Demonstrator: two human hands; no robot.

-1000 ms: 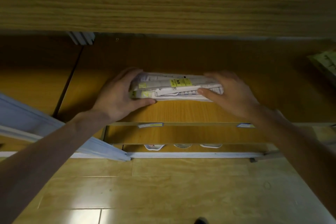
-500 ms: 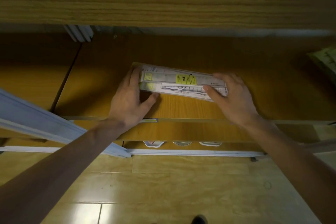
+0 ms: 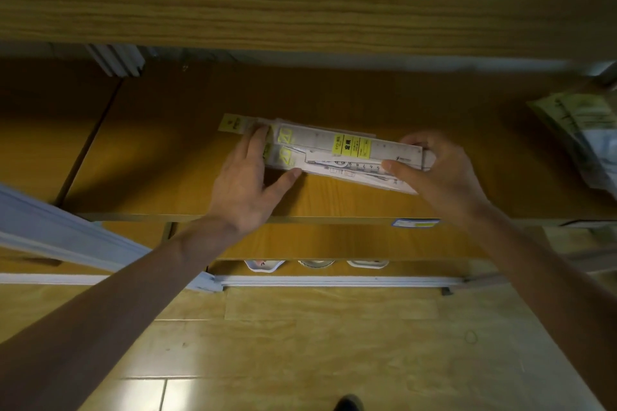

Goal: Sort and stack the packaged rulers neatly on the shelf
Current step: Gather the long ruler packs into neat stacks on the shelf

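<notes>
A bundle of packaged rulers (image 3: pixel 337 152) in clear sleeves with yellow labels lies slanted on the wooden shelf (image 3: pixel 173 157), its right end nearer the front. My left hand (image 3: pixel 248 182) lies flat against the bundle's left end, fingers straight along it and thumb touching its front edge. My right hand (image 3: pixel 437 170) grips the right end, thumb on the front edge and fingers curled over the back. One yellow header tab (image 3: pixel 232 123) sticks out past the left end.
Another pile of packaged goods (image 3: pixel 581 137) sits on the shelf at the far right. An upper shelf board (image 3: pixel 300 13) overhangs close above. A white rail (image 3: pixel 66 237) slants across at lower left. Below are a lower shelf with small round containers (image 3: pixel 315 264) and the wooden floor.
The bundle has turned from lying square to slanted and fanned out slightly. My left hand has flattened against its left end. My right hand has stayed on the right end.
</notes>
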